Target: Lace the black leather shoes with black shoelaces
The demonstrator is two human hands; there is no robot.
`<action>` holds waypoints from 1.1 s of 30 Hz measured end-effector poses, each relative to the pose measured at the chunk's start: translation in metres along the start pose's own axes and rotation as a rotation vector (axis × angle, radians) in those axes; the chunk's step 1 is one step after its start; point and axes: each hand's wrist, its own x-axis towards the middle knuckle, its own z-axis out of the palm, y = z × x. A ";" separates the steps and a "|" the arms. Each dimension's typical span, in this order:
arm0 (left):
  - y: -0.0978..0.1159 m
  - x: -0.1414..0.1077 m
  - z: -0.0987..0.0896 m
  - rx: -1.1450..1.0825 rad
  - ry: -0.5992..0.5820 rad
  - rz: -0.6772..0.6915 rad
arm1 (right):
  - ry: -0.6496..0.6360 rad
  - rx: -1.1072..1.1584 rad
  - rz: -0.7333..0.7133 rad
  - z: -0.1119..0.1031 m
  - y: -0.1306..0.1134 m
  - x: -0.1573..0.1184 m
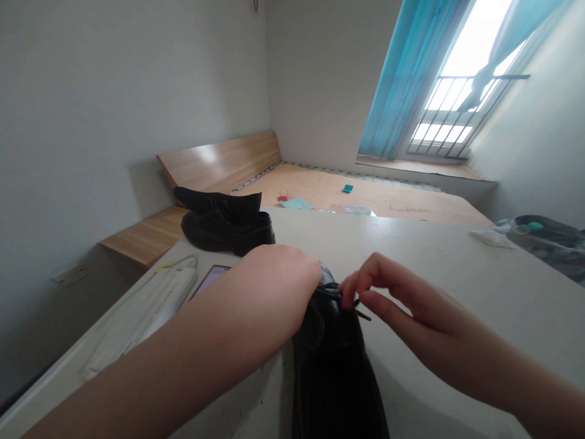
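A black leather shoe (338, 372) lies on the white table (411, 244), its near end cut off by the bottom of the view. Dark laces (328, 291) cross its upper part. My left hand (292, 265) is bent over the shoe's far part; its fingers are hidden behind the back of the hand. From the right, my right hand (375, 283) reaches the laces with its fingers curled in a pinch, and a lace end sticks out just below the fingertips.
More black footwear (228, 228) stands at the table's far left. A phone (210, 280) and a clear plastic package (150, 311) lie at left. Behind is a wooden bed board (315, 183); a dark container (548, 238) stands at right.
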 end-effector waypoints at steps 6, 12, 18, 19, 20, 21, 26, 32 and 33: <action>-0.006 -0.002 0.002 -0.030 -0.001 0.020 | 0.296 0.097 -0.145 -0.016 -0.029 -0.006; -0.010 -0.001 0.011 -0.044 -0.080 0.045 | 0.187 -0.484 -0.240 -0.017 -0.034 0.005; -0.004 0.003 0.015 -0.048 -0.114 0.039 | -0.230 -0.614 -0.015 0.012 -0.021 0.030; -0.004 0.003 0.016 -0.046 -0.112 0.037 | -0.242 -0.609 0.011 0.015 -0.019 0.033; -0.004 0.005 0.016 -0.045 -0.113 0.032 | -0.246 -0.607 0.035 0.017 -0.017 0.035; -0.004 0.006 0.017 -0.044 -0.118 0.025 | -0.241 -0.603 0.055 0.019 -0.015 0.037; -0.008 0.013 0.019 -0.018 -0.130 0.011 | -0.172 -0.511 0.063 0.030 -0.002 0.039; -0.009 0.013 0.020 -0.003 -0.129 0.002 | -0.151 -0.419 0.050 0.032 0.001 0.039; -0.009 0.012 0.020 -0.002 -0.127 -0.001 | -0.146 -0.417 0.053 0.032 0.001 0.038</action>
